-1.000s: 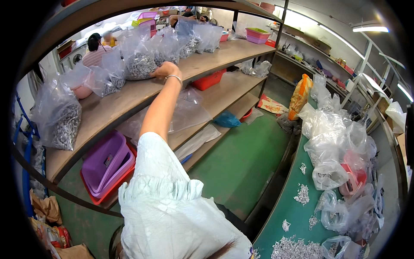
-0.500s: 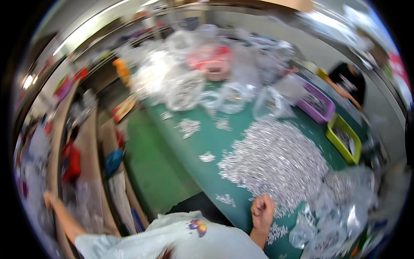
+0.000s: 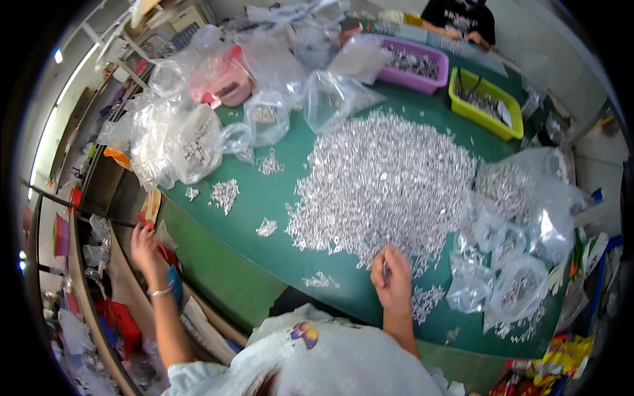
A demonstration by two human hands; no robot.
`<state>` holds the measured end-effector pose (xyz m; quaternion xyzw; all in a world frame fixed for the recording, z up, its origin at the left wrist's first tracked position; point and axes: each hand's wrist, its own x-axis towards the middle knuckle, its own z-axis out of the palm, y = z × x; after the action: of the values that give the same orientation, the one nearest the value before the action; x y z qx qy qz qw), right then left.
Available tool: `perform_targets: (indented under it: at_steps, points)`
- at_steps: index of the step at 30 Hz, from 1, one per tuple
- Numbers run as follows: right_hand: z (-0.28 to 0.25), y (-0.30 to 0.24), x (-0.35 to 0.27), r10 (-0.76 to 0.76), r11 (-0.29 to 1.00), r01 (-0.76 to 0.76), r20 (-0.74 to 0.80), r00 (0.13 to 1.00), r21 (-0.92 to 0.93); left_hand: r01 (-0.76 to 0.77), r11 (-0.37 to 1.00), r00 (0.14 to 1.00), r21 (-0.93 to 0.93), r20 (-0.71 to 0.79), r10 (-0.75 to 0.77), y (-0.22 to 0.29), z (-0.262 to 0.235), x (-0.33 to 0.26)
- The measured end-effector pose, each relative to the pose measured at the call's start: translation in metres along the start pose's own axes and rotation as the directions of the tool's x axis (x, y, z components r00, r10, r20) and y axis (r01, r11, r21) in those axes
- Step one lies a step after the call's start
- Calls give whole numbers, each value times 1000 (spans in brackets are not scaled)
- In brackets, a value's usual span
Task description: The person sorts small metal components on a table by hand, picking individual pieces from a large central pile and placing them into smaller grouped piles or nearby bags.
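Observation:
A broad heap of small silvery metal pieces [image 3: 389,178] covers the middle of the green table [image 3: 254,254]. My right hand [image 3: 393,280] is at the heap's near edge, its fingers curled closed on a small greyish metal piece that is mostly hidden. Just beside that hand lies a small pile of pieces [image 3: 427,302]. Away to the left, my left hand [image 3: 146,251] is raised off the table's side with its fingers extended. It appears close to a red and yellow packet [image 3: 150,206]; whether it touches the packet I cannot tell. Several little groups of pieces [image 3: 225,195] lie left of the heap.
Clear plastic bags of pieces [image 3: 522,280] crowd the right side, and more bags [image 3: 172,142] the far left. A purple basket [image 3: 422,80] and a lime-green basket [image 3: 489,120] stand at the back. Another person [image 3: 462,26] works beyond them. Shelves [image 3: 99,317] run along the left.
The view has swung rightward and grown sharper. My left hand has moved from low at the far left up beside the packet. My right hand remains closed at the heap's near edge.

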<state>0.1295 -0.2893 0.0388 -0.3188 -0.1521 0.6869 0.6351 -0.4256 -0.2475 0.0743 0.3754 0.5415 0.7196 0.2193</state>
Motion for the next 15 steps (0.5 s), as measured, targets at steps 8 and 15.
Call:
perform_targets:
  at_steps: [8,15]
  points:
    - [-3,-9,9,85,900,-45,-74,994,433,230,921,289,314,882,-372,29,301,-137]
    - [8,-20,15,25,794,1,-35,999,607,-73,989,-3,127,992,-127,24,379,-200]
